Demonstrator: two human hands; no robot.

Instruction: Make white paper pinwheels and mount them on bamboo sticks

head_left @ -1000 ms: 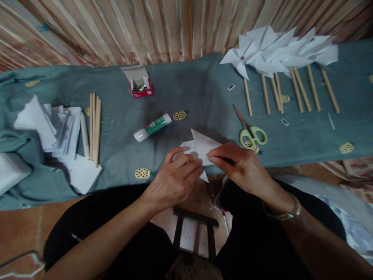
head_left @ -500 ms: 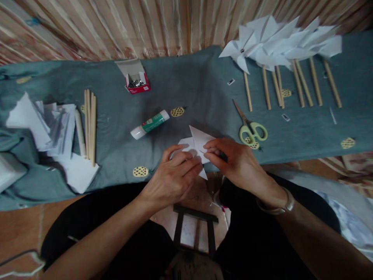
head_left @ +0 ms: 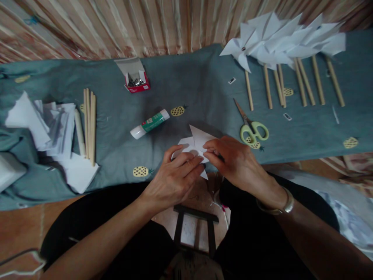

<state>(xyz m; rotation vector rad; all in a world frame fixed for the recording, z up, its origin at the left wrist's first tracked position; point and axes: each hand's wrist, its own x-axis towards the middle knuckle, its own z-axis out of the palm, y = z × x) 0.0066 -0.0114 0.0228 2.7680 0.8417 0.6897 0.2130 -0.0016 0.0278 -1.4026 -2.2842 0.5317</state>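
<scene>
A white paper pinwheel head (head_left: pixel 199 136) with folded, pointed blades is held over the table's near edge. My left hand (head_left: pixel 177 171) is closed on its left side, fingers lying across the folds. Against the pinwheel's middle, my right hand (head_left: pixel 233 157) pinches a thin pointed tool; its dark body shows only in part behind the fingers, and its tip is hidden at the paper. Beyond my hands lies a glue stick (head_left: pixel 150 123) with a green label. Scissors (head_left: pixel 251 130) with light green handles rest to the right of my right hand.
Finished paper pinwheels (head_left: pixel 274 41) on wooden sticks lie at the back right. An open red box (head_left: pixel 137 81) holds small metal pieces. Several bare wooden sticks (head_left: pixel 92 128) and a pile of white paper pieces (head_left: pixel 60 126) lie left on the green cloth (head_left: pixel 116 116).
My right fingertips have closed in slightly on the pinwheel's middle, and the tool's thin tip that showed before is now hidden. My left hand keeps its hold.
</scene>
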